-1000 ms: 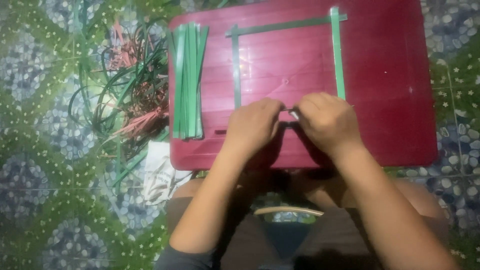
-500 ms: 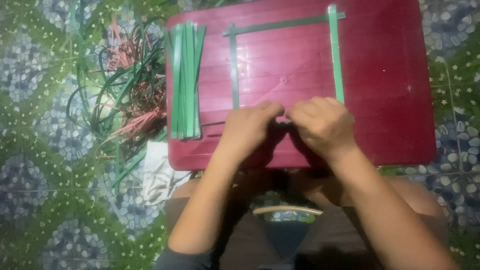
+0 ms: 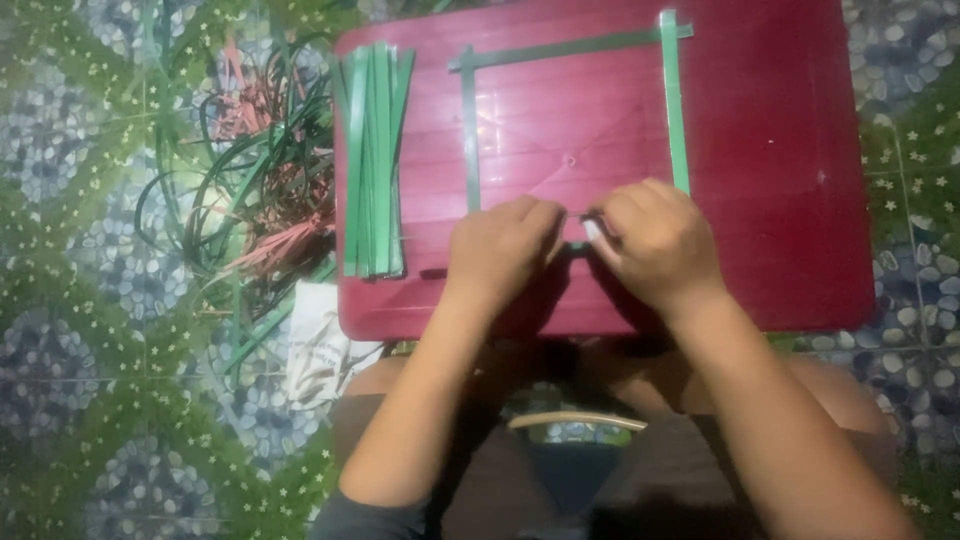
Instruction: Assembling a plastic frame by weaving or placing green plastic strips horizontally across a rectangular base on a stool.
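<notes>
Both hands have edged slightly up the red surface (image 3: 780,180) since a moment ago, left hand (image 3: 500,245) and right hand (image 3: 655,240) meeting, fingers pinching a small pale piece (image 3: 593,229) at the green strip frame's (image 3: 676,110) open bottom edge, pressing it flat, spare strips (image 3: 372,160) lying alongside.

A deep red board (image 3: 780,160) with faint horizontal grooves is seen, and on it green strips (image 3: 676,100) are laid out as a frame. A bundle of bright green strips (image 3: 372,160) is shown on the same red surface. Beside the board, a tangle of dark green and pinkish-red leaf scraps (image 3: 250,180) is seen. The floor (image 3: 90,300) is patterned with green diamond bands dotted white around grey-blue pebble panels. A white cloth (image 3: 318,345) is visible.
</notes>
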